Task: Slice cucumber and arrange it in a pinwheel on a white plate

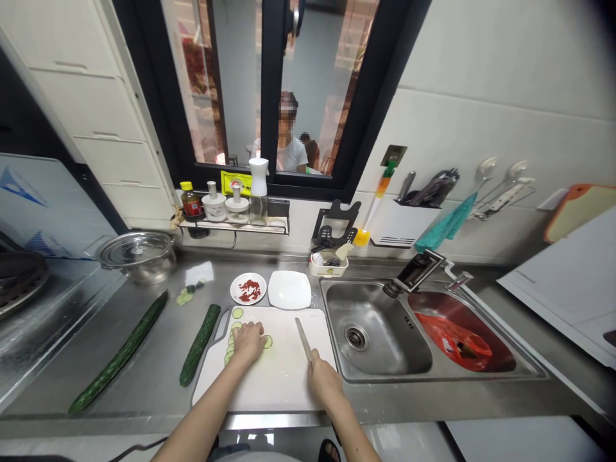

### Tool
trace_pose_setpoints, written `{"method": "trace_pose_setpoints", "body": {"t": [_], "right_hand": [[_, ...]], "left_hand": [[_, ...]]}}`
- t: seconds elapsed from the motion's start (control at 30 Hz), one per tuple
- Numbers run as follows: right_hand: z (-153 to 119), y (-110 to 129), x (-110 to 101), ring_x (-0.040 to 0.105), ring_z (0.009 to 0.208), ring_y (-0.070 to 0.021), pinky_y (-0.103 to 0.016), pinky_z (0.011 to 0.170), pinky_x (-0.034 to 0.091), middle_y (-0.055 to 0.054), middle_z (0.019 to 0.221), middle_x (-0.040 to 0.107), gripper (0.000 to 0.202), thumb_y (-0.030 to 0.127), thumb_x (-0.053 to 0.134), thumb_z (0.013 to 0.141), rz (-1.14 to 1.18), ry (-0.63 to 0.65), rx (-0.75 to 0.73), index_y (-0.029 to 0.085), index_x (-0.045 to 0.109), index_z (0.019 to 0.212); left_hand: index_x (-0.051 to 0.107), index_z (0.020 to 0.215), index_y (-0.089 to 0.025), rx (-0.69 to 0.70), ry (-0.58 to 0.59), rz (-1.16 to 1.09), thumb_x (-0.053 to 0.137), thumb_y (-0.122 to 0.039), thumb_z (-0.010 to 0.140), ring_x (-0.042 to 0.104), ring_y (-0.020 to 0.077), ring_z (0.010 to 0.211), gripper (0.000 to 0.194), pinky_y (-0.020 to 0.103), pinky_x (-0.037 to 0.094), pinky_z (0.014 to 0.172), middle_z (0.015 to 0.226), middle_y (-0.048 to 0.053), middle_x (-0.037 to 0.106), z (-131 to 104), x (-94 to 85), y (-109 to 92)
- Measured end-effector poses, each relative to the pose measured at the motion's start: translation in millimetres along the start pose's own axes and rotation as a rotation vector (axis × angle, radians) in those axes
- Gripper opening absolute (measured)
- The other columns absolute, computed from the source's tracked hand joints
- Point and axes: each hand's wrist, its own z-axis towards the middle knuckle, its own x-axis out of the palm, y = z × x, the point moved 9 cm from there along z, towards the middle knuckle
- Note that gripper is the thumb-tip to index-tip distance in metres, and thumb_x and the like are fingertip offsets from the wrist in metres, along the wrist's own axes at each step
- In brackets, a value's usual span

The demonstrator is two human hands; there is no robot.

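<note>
My left hand [248, 343] is over the white cutting board [283, 385], fingers curled down on cucumber slices, partly hiding them. A row of cucumber slices [229, 355] runs along the board's left side, and one slice [268, 342] shows just right of my thumb. In my right hand [323, 380] is a knife [303, 338], its blade pointing away from me above the board's right part. A shorter cucumber [199, 345] lies beside the board's left edge. Farther left rests a long whole cucumber [120, 353].
Behind the board stand a plate of red chopped pieces [239, 294] and a white square plate [289, 290]. Cucumber scraps [183, 297] lie near a lidded steel pot [139, 256]. At right is a double sink [380, 375] with a red bag [455, 340]. A person [291, 151] shows through the window.
</note>
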Motion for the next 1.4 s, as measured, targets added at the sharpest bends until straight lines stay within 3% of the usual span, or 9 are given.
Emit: {"method": "trace_pose_setpoints", "body": {"t": [0.13, 0.3, 0.5, 0.67, 0.8, 1.03, 1.23, 1.4], "right_hand": [[1, 0, 1, 0.065, 0.099, -0.0219, -0.030, 0.076, 0.046, -0.015, 0.099, 0.070, 0.035, 0.016, 0.028, 0.093, 0.023, 0.004, 0.000, 0.016, 0.052, 0.118], [0, 0, 1, 0.066, 0.099, -0.0234, -0.032, 0.077, 0.046, -0.015, 0.099, 0.070, 0.036, 0.016, 0.027, 0.093, 0.027, -0.001, -0.002, 0.015, 0.052, 0.117], [-4, 3, -1, 0.065, 0.100, -0.0229, -0.032, 0.079, 0.046, -0.015, 0.101, 0.069, 0.036, 0.017, 0.027, 0.092, 0.038, -0.005, -0.010, 0.016, 0.054, 0.115], [-6, 6, -3, 0.065, 0.100, -0.0225, -0.032, 0.079, 0.046, -0.016, 0.100, 0.069, 0.035, 0.015, 0.028, 0.091, 0.012, -0.004, -0.026, 0.015, 0.053, 0.116], [-6, 7, -5, 0.065, 0.099, -0.0232, -0.032, 0.077, 0.046, -0.016, 0.103, 0.069, 0.037, 0.015, 0.029, 0.091, -0.017, 0.002, -0.032, 0.015, 0.050, 0.121], [-5, 6, -4, 0.065, 0.101, -0.0241, -0.032, 0.076, 0.045, -0.015, 0.104, 0.069, 0.037, 0.017, 0.030, 0.091, -0.024, 0.027, -0.029, 0.016, 0.049, 0.123], [-5, 6, -1, 0.064, 0.102, -0.0239, -0.031, 0.078, 0.045, -0.016, 0.104, 0.068, 0.035, 0.019, 0.030, 0.092, -0.017, 0.044, -0.025, 0.016, 0.048, 0.122], [-5, 6, -2, 0.064, 0.102, -0.0247, -0.032, 0.078, 0.045, -0.017, 0.105, 0.068, 0.036, 0.019, 0.029, 0.092, -0.021, 0.050, -0.018, 0.016, 0.047, 0.123]], "left_hand": [[0.062, 0.091, -0.020, 0.011, -0.011, -0.002, 0.055, -0.027, 0.081, 0.054, 0.0266, 0.107, 0.015, 0.037, 0.032, 0.087, 0.106, 0.011, 0.064, -8, 1.7, -5], [0.061, 0.088, -0.021, -0.022, -0.005, -0.054, 0.050, -0.025, 0.084, 0.061, 0.0215, 0.093, 0.012, 0.033, 0.035, 0.084, 0.092, 0.006, 0.069, -10, -0.1, -3], [0.065, 0.091, -0.021, -0.086, 0.019, -0.157, 0.055, -0.022, 0.078, 0.062, 0.0203, 0.098, 0.016, 0.028, 0.038, 0.079, 0.100, 0.005, 0.071, -13, 2.3, 7], [0.064, 0.085, -0.023, -0.118, 0.028, -0.217, 0.059, -0.025, 0.075, 0.064, 0.0176, 0.090, 0.011, 0.025, 0.039, 0.072, 0.092, 0.001, 0.072, -25, -2.5, 16], [0.063, 0.082, -0.023, -0.130, 0.025, -0.274, 0.062, -0.030, 0.075, 0.063, 0.0154, 0.082, 0.010, 0.023, 0.038, 0.068, 0.085, -0.002, 0.071, -43, -1.7, 36], [0.064, 0.077, -0.020, -0.186, -0.003, -0.382, 0.061, -0.030, 0.076, 0.061, 0.0132, 0.069, 0.011, 0.021, 0.035, 0.056, 0.071, -0.003, 0.067, -72, 3.2, 88], [0.066, 0.077, -0.020, -0.252, -0.043, -0.375, 0.063, -0.030, 0.073, 0.062, 0.0144, 0.073, 0.012, 0.021, 0.035, 0.059, 0.077, -0.001, 0.070, -78, 2.7, 119], [0.067, 0.078, -0.021, -0.276, -0.031, -0.336, 0.061, -0.032, 0.073, 0.063, 0.0153, 0.077, 0.013, 0.022, 0.036, 0.060, 0.081, 0.000, 0.071, -77, 7.3, 130]]}}
